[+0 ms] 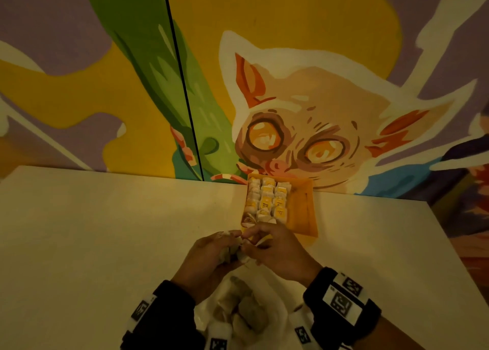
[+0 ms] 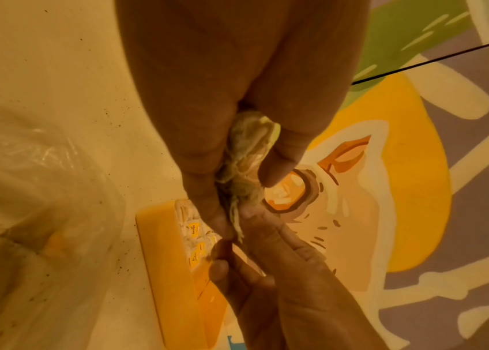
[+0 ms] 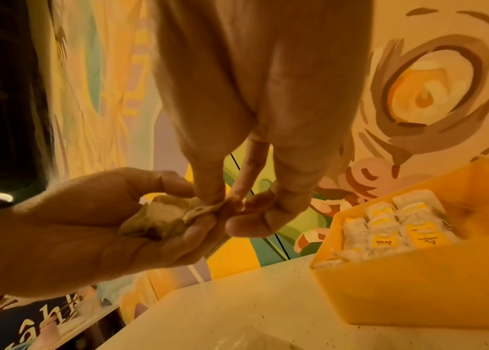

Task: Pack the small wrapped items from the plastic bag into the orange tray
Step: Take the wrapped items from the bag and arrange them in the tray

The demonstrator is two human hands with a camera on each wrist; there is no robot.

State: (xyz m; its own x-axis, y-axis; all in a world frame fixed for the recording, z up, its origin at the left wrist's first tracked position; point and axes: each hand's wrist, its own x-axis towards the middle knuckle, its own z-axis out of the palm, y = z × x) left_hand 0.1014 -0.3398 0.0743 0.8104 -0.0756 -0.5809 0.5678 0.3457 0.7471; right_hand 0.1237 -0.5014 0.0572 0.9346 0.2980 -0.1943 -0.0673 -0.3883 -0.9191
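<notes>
Two hands meet just above the pale table, near its middle, working on one small wrapped item. The left hand cups the crumpled little packet in its curled fingers, while the right hand pinches the packet's loose end between thumb and fingertips (the wrist views show that pinch far better than the head view, where the two hands run together). Just beyond them, against the wall, sits the orange tray. Its left part is filled with three neat rows of wrapped items, white with yellow labels, one reading RELAX; its right part shows bare orange floor. Close to the person, under and between the wrists, the clear plastic bag lies slumped open on the table with more wrapped lumps inside, though I cannot tell how many. Behind it all, the mural of a wide-eyed, big-eared creature covers the wall
</notes>
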